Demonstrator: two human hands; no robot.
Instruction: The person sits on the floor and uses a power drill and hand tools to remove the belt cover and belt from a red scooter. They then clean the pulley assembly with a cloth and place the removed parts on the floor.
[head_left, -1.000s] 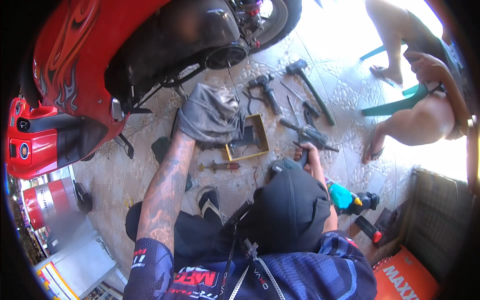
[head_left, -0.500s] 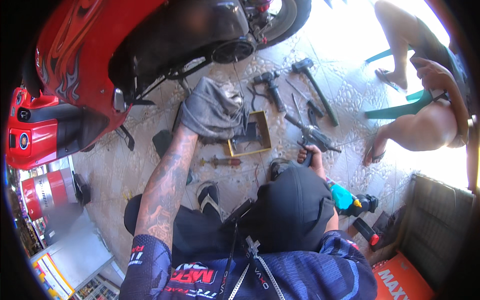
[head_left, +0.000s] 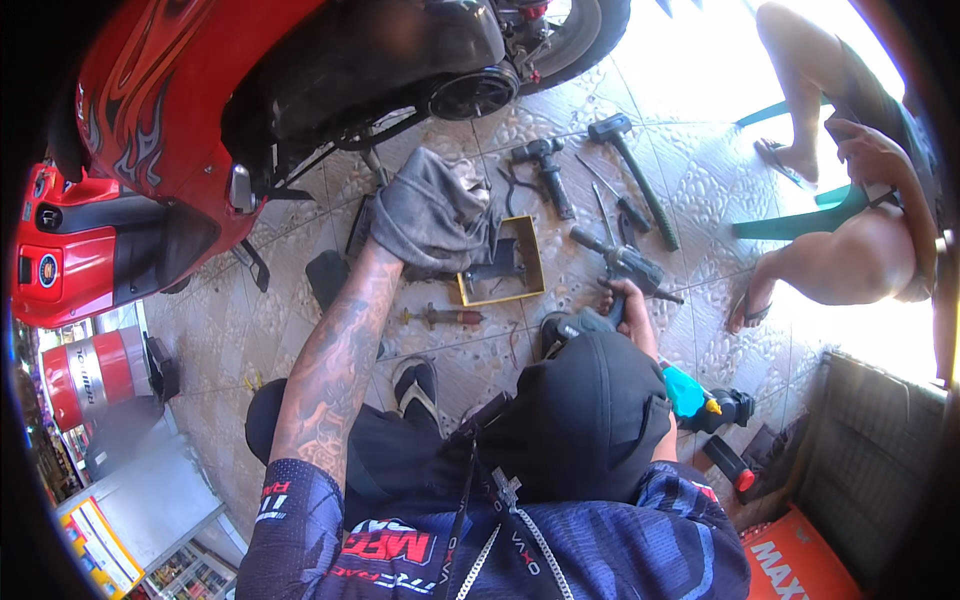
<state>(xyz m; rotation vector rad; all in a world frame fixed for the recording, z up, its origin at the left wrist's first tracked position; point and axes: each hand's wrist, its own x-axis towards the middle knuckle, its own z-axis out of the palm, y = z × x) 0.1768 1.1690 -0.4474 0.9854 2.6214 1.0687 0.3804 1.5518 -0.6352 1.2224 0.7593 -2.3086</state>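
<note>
My left forearm (head_left: 345, 330) reaches forward over the floor, and a crumpled grey cloth (head_left: 430, 215) covers the hand at its end. The fingers are hidden beneath it. My right hand (head_left: 630, 308), beside my right knee, is closed round the handle of a dark impact wrench (head_left: 632, 268). The wrench's nose points away toward the upper left. Partly under the cloth's edge stands a shallow yellow-edged box (head_left: 541, 262) with a dark part (head_left: 500, 262) in it. Just nearer to me lies a screwdriver with a reddish, see-through handle (head_left: 455, 317).
A red motorcycle (head_left: 150, 90) fills the upper left. Beyond the wrench lie a sledgehammer (head_left: 640, 180), another power tool (head_left: 548, 175) and a screwdriver (head_left: 632, 213). Another person's leg (head_left: 845, 265) is at right. A teal-nozzled bottle (head_left: 684, 392) stands by my right thigh.
My right hand has turned the impact wrench slightly, so more of its lower handle shows beside my knee. The cloth-covered left hand has shifted only a little.
</note>
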